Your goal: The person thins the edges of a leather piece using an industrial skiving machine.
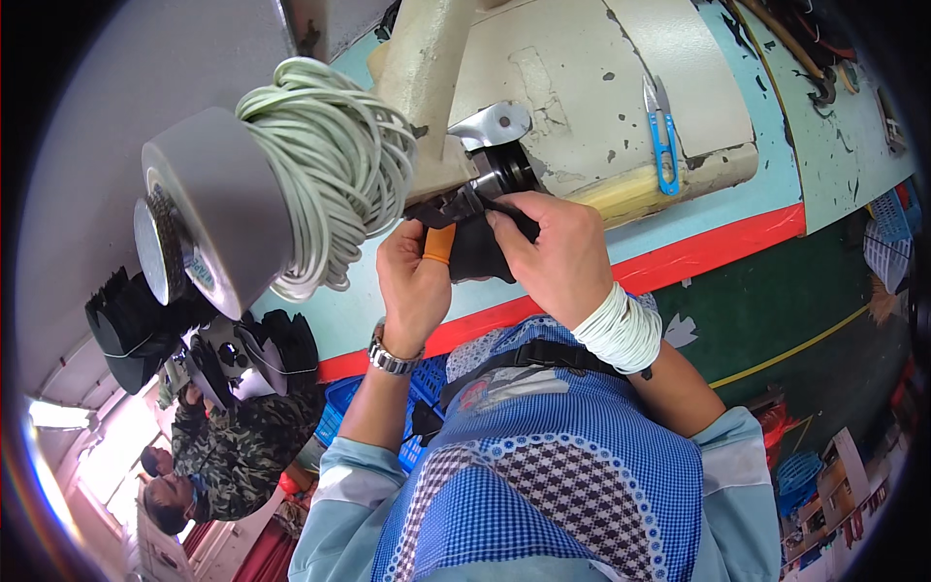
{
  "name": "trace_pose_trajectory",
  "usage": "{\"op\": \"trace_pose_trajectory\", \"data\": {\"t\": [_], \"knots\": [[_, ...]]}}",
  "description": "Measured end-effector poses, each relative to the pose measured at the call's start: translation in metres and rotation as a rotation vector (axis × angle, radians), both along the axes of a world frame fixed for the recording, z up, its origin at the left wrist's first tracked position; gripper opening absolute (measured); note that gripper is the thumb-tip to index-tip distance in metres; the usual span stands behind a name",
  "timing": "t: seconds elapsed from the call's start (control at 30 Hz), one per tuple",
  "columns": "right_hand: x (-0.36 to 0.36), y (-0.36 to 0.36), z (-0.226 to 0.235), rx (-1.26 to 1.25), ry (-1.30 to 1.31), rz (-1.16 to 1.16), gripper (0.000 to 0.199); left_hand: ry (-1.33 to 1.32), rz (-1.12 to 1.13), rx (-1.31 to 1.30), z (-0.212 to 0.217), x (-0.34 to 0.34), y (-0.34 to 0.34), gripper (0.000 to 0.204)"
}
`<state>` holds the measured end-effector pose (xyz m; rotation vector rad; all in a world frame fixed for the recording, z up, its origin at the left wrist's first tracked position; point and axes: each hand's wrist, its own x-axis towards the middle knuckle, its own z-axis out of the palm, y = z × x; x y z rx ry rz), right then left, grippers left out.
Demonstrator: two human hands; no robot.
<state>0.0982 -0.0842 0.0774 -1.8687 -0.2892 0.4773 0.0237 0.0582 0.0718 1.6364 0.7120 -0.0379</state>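
My left hand point(414, 284), an orange finger cover point(439, 243) on one finger, is closed on the left edge of a black fabric piece point(480, 254). With thumb and forefinger my right hand point(560, 254) pinches the same piece on its right side. The piece sits right below the dark metal working end point(488, 184) of a worn cream sewing machine point(424, 78). My fingers partly cover it, so its full shape is hidden. Pale cord point(624, 333) is wound many times round my right wrist, and a metal watch point(393, 353) is on my left.
Blue-handled thread snips point(664, 145) lie on the machine's bed at the right. A hank of pale cord point(330, 165) hangs beside a grey cylinder point(218, 199). Red tape point(718, 247) lines the table edge. Bundled black pieces point(276, 349) and a person in camouflage point(257, 456) are at the left.
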Motion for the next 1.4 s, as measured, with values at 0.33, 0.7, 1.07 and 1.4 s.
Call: {"op": "trace_pose_trajectory", "data": {"t": [0.33, 0.7, 1.07, 1.4], "knots": [[-0.001, -0.001, -0.004, 0.13, 0.105, -0.015, 0.021, -0.143, 0.094, 0.128, -0.006, -0.005, -0.009, 0.015], [0.002, 0.008, -0.007, 0.133, -0.061, -0.017, 0.018, -0.22, -0.044, 0.418, -0.016, -0.016, -0.007, 0.014], [-0.007, 0.004, -0.008, 0.219, 0.069, -0.03, 0.022, -0.321, -0.038, 0.135, -0.005, -0.013, -0.011, 0.019], [-0.006, -0.023, -0.009, 0.178, -0.1, 0.183, 0.021, 0.192, -0.355, -0.065, 0.035, -0.015, 0.022, 0.02]]}}
